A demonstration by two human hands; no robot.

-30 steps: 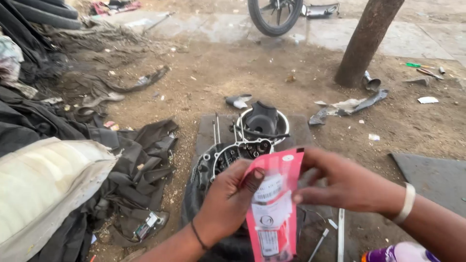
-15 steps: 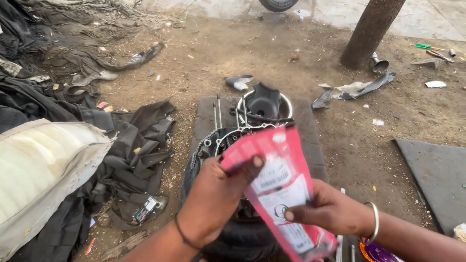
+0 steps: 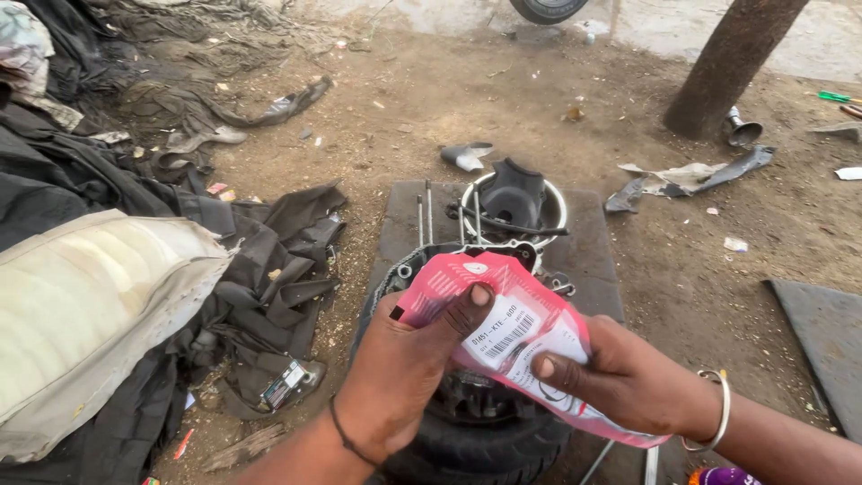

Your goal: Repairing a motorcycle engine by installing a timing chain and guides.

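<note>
Both hands hold a pink and white plastic packet with a barcode label, tilted across the lower middle of the head view. My left hand grips its upper left end, thumb pressed on the front. My right hand, with a metal bangle on the wrist, pinches the lower right part. Under the packet a metal engine casing rests on a black tyre. Beyond it lies a round chrome-rimmed part on a dark mat.
Black cloth and rubber scraps and a pale cushion lie at the left. A tree trunk stands at the upper right, with a torn rubber strip near it. A dark slab lies at the right on bare dirt.
The packet has tipped from upright to slanted. My left hand has shifted to its upper left end and my right hand has dropped to its lower right. The view has tilted downward.
</note>
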